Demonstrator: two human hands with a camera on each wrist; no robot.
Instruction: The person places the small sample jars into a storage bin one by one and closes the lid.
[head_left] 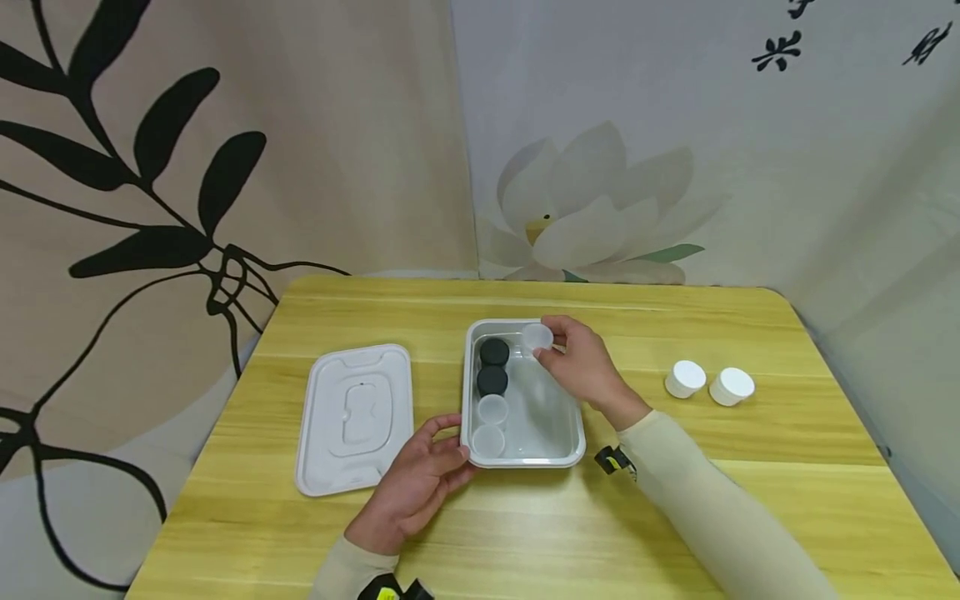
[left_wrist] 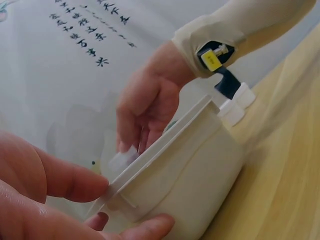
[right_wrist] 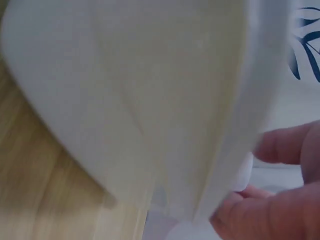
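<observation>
A rectangular white plastic box [head_left: 543, 417] stands on the wooden table. At its left rim, near the front corner, my left hand [head_left: 423, 479] grips the edge between thumb and fingers. My right hand [head_left: 588, 362] reaches over the back right corner and pinches a small translucent white round container [head_left: 537, 337] between thumb and fingertips, inside the rim. Along the box's left side runs a row: a black round piece [head_left: 494, 352], another black round piece [head_left: 492, 381], a translucent round container [head_left: 492, 409] and a second translucent container [head_left: 488, 441] nearest the front.
Left of the box lies a white lid [head_left: 356, 421], flat on the table [head_left: 525, 533]. Two small white cylinders, one white cylinder [head_left: 686, 379] beside another white cylinder [head_left: 732, 387], stand to the right, beyond my right forearm. A printed curtain [head_left: 600, 167] hangs behind the table.
</observation>
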